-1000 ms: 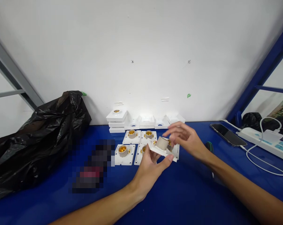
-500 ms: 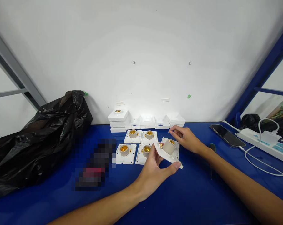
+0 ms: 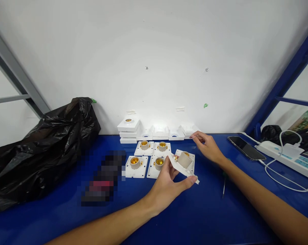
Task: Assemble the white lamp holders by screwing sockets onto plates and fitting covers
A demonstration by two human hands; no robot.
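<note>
My left hand (image 3: 166, 187) grips a lamp holder base (image 3: 184, 161), a square white plate with a beige socket, tilted above the table. Behind it lies another base (image 3: 192, 156), partly hidden. Several more lamp holder bases (image 3: 135, 166) with gold-coloured threads lie face up to the left. My right hand (image 3: 206, 144) is at the back right, fingers partly bent and apart, tips beside the end white square cover (image 3: 191, 130); whether they touch it I cannot tell. A screwdriver (image 3: 223, 189) lies by my right forearm, its handle partly hidden.
Along the wall stand more white covers (image 3: 160, 132) and a stack of white lamp holders (image 3: 129, 127). A black plastic bag (image 3: 54, 149) fills the left side. At right are a phone (image 3: 247, 148), a power strip (image 3: 284, 151) and looping white cables (image 3: 284, 177). A pixelated dark object (image 3: 105, 177) lies left of centre.
My right hand has moved away from the bases, back and to the right, to the end cover. More of the screwdriver shows. My left hand keeps the lamp holder base in nearly the same place.
</note>
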